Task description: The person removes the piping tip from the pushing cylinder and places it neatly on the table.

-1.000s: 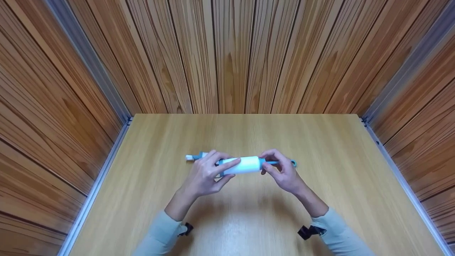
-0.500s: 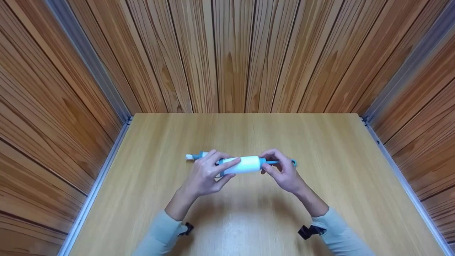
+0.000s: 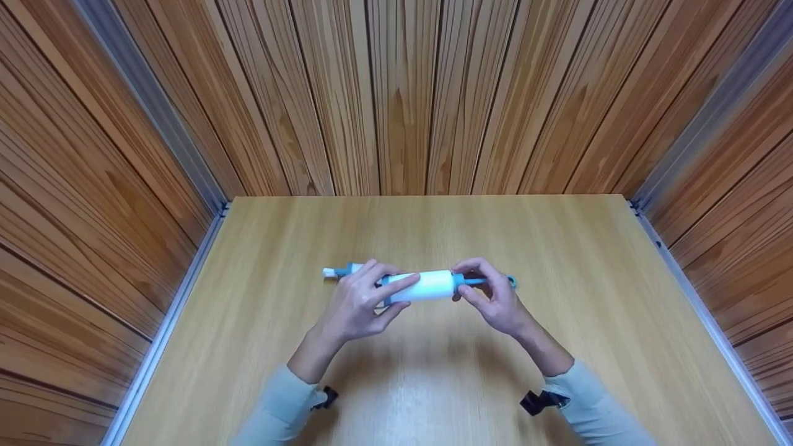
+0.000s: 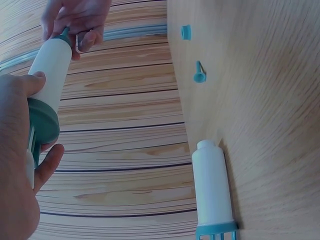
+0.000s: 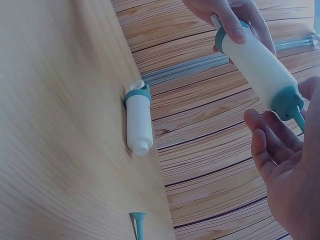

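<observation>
A white bottle (image 3: 430,286) with a teal collar and a teal nozzle is held level above the table between both hands. The left hand (image 3: 359,300) grips it at the collar end, with fingers over the top and the thumb below. At the other end, the right hand (image 3: 495,303) pinches around the base of the teal nozzle (image 5: 296,117). Its remaining fingers curl loosely below the nozzle in the right wrist view. The teal collar (image 4: 42,120) shows beside the left thumb in the left wrist view, and the left palm hides part of that end.
A second white bottle (image 4: 212,185) with a teal pronged collar lies on the table (image 3: 421,229). Beyond it lie a small teal funnel-ended piece (image 4: 199,75) and a short teal ring-like piece (image 4: 186,32). Wood-panelled walls (image 3: 403,99) with metal edge rails enclose the table.
</observation>
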### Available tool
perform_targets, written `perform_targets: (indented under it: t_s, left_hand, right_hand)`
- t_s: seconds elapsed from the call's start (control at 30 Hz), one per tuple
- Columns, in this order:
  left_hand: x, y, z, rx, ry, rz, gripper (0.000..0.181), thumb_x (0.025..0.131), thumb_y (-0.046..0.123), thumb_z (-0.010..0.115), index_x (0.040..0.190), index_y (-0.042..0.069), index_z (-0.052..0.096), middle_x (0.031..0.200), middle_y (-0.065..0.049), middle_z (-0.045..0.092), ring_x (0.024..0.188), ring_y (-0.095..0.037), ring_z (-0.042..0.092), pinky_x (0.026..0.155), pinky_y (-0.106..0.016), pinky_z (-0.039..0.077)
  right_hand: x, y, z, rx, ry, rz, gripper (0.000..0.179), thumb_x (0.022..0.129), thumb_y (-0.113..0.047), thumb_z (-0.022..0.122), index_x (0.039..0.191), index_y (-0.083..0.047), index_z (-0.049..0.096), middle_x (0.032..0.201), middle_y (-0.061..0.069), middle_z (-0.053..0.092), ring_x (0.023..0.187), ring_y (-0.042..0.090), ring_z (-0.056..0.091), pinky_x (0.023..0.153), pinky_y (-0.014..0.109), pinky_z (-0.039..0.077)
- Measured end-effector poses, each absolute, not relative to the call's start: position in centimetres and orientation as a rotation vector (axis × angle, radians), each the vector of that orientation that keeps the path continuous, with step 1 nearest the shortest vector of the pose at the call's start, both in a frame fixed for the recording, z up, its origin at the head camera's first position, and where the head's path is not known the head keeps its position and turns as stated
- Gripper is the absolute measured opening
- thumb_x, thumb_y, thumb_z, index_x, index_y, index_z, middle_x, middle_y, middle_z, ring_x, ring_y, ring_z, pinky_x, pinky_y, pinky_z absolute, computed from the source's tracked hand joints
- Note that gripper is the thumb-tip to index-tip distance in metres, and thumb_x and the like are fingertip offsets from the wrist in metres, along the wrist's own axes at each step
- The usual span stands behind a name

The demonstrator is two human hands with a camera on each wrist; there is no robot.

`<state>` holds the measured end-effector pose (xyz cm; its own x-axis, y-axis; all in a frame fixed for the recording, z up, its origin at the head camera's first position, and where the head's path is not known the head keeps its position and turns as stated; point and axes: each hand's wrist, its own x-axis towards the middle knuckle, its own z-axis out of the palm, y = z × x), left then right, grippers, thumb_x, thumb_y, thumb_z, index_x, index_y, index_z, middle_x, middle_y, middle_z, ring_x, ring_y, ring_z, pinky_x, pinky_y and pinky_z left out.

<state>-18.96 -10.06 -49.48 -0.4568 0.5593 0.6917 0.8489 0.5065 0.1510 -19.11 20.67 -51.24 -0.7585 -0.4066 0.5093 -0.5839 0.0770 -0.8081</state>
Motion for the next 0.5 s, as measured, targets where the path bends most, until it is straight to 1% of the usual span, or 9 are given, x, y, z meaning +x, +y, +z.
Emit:
perform_targets:
  t_s: [0.1, 0.2, 0.27, 0.3, 0.43, 0.5]
  left_hand:
    - [-18.99, -10.03, -49.53, -1.148, -2.174, -0.655, 0.054, 0.094, 0.03, 0.094, 0.144, 0.023, 0.078, 0.128, -0.007, 0.079, 0.108, -0.023, 0.073, 0.084, -0.032, 0.067]
    - [-19.04, -9.98, -49.55, -1.151, -2.171, -0.656, 0.054, 0.093, 0.03, 0.094, 0.144, 0.022, 0.078, 0.128, -0.007, 0.079, 0.108, -0.024, 0.073, 0.084, -0.032, 0.067]
    - [-19.05, -9.94, -49.55, -1.151, -2.168, -0.657, 0.054, 0.093, 0.029, 0.094, 0.144, 0.022, 0.078, 0.128, -0.007, 0.079, 0.107, -0.024, 0.074, 0.083, -0.032, 0.067]
    - [-19.07, -9.93, -49.59, -1.147, -2.168, -0.655, 0.054, 0.092, 0.029, 0.095, 0.143, 0.022, 0.078, 0.127, -0.007, 0.08, 0.106, -0.023, 0.074, 0.083, -0.032, 0.067]
    - [-19.02, -9.83, -49.63, -1.133, -2.169, -0.647, 0.054, 0.091, 0.028, 0.096, 0.142, 0.022, 0.079, 0.125, -0.006, 0.08, 0.104, -0.023, 0.073, 0.081, -0.031, 0.066]
    - [-18.99, -9.81, -49.65, -1.128, -2.169, -0.644, 0.054, 0.09, 0.028, 0.096, 0.141, 0.022, 0.079, 0.125, -0.006, 0.08, 0.103, -0.022, 0.073, 0.08, -0.031, 0.066]
  right_hand:
    - [-19.18, 20.69, -51.18, 0.991, -2.21, 1.755, 0.028, 0.105, 0.014, 0.059, 0.133, 0.01, 0.06, 0.117, 0.022, 0.07, 0.092, 0.008, 0.074, 0.087, 0.024, 0.066]
    - [-19.22, 20.69, -51.16, 0.976, -2.221, 1.748, 0.026, 0.106, 0.013, 0.059, 0.132, 0.01, 0.061, 0.114, 0.028, 0.069, 0.09, 0.009, 0.073, 0.084, 0.023, 0.066]
    - [-19.21, 20.67, -51.14, 0.971, -2.222, 1.749, 0.025, 0.106, 0.013, 0.059, 0.131, 0.01, 0.061, 0.114, 0.025, 0.07, 0.089, 0.01, 0.073, 0.083, 0.024, 0.066]
    - [-19.21, 20.67, -51.16, 0.969, -2.22, 1.757, 0.025, 0.106, 0.013, 0.059, 0.131, 0.01, 0.061, 0.113, 0.021, 0.071, 0.089, 0.01, 0.073, 0.082, 0.024, 0.067]
    - [-19.16, 20.6, -51.15, 0.952, -2.216, 1.791, 0.024, 0.106, 0.014, 0.06, 0.13, 0.012, 0.06, 0.115, -0.001, 0.072, 0.089, 0.01, 0.073, 0.08, 0.024, 0.067]
    - [-19.13, 20.59, -51.16, 0.943, -2.215, 1.801, 0.024, 0.106, 0.014, 0.06, 0.129, 0.012, 0.06, 0.115, -0.003, 0.072, 0.089, 0.009, 0.073, 0.08, 0.025, 0.067]
